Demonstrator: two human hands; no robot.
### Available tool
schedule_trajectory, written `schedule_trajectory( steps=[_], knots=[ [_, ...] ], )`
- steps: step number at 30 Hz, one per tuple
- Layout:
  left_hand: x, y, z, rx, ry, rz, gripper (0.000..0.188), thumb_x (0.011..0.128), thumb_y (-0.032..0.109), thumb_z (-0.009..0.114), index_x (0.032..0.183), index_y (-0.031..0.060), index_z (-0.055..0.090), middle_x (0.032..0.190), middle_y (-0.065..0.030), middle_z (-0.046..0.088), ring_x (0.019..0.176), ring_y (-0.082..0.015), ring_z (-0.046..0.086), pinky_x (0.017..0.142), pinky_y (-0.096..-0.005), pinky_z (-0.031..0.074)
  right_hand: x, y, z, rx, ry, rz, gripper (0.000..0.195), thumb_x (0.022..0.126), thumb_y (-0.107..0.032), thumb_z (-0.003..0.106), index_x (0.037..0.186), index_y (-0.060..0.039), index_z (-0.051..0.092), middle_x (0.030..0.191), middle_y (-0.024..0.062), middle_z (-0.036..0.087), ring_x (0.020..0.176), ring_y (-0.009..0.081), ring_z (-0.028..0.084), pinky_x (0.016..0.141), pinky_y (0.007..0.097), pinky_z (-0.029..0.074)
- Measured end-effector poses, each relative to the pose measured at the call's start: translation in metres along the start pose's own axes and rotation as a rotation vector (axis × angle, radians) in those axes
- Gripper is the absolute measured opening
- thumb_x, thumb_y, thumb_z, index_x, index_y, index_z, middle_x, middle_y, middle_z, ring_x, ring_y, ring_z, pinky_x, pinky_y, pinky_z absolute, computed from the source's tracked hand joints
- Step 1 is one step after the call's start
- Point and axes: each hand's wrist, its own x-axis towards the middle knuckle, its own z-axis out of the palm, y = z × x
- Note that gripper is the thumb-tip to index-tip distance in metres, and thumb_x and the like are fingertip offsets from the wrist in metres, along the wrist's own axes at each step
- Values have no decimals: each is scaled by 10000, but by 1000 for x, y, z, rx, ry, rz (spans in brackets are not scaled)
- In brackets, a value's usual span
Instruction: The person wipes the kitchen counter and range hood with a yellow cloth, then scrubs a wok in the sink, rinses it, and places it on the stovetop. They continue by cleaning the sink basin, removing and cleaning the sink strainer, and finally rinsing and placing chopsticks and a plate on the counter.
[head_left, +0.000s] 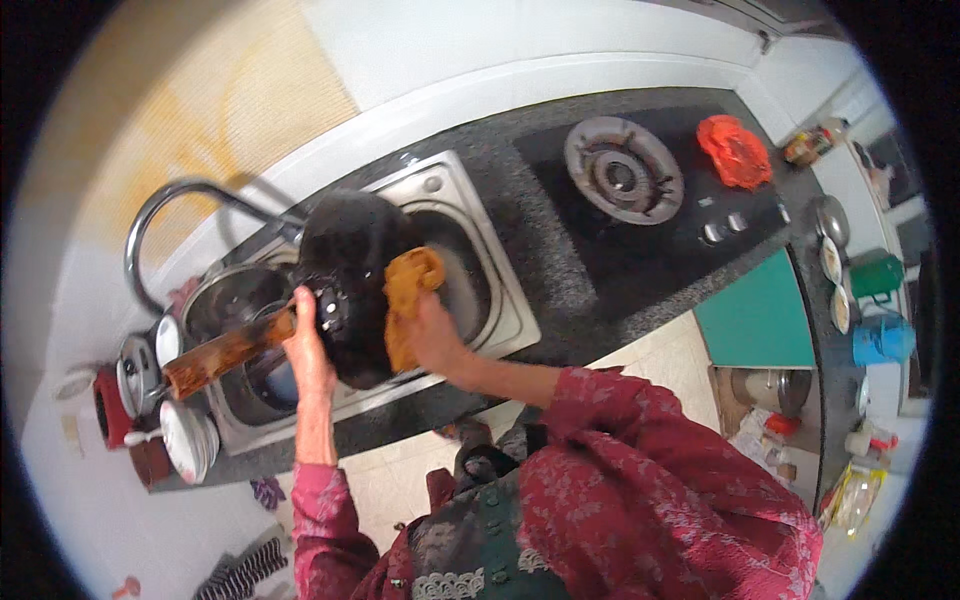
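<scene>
A black wok (349, 232) with a wooden handle (232, 352) is held tilted over the stainless-steel double sink (517, 322). My left hand (309, 352) grips it where the handle meets the pan; part of the grip is hidden behind the wok. Bunched in my right hand (439, 337) is a yellow-brown cloth (409, 281), which lies against the wok's right side. Behind the wok and handle, the left basin holds a metal pot (202, 307), partly covered from view.
A curved faucet (142, 232) rises behind the sink. Stacked plates (187, 442) stand at the counter's left end. On the right are a gas burner (624, 172), a crumpled red plastic bag (735, 152) and an open green cabinet door (757, 315) below the counter.
</scene>
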Motion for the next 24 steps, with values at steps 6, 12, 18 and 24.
schedule_trajectory(
  steps=[6,12,18,24],
  knots=[
    [-2,13,26,181,-33,-74,582,841,421,615,1206,-8,468,1181,-95,501,1035,-179,489,915,-320,385,0,-22,-3,-267,-26,-389,531,713,7,546,1217,74,392,1289,281,309,1214,480,280,1029,486,256],
    [4,10,26,210,-131,-70,599,854,430,592,1236,-12,461,1206,-99,501,1070,-187,488,928,-333,385,63,-25,1,-413,3,-674,377,709,-22,511,1085,11,524,1162,253,441,1169,433,369,987,478,315],
    [17,7,21,308,-148,-75,604,855,408,597,1245,-24,435,1222,-97,478,1110,-186,442,976,-310,320,180,-41,-13,-529,-116,-376,269,695,-259,624,832,-28,629,757,194,612,760,375,604,690,444,498],
    [20,21,33,120,-229,-250,717,802,517,616,1234,-29,451,1218,-96,486,1101,-163,458,960,-319,353,146,-8,11,-729,65,-713,154,693,-163,585,771,-30,589,758,165,565,736,361,550,666,454,451]
  ],
)
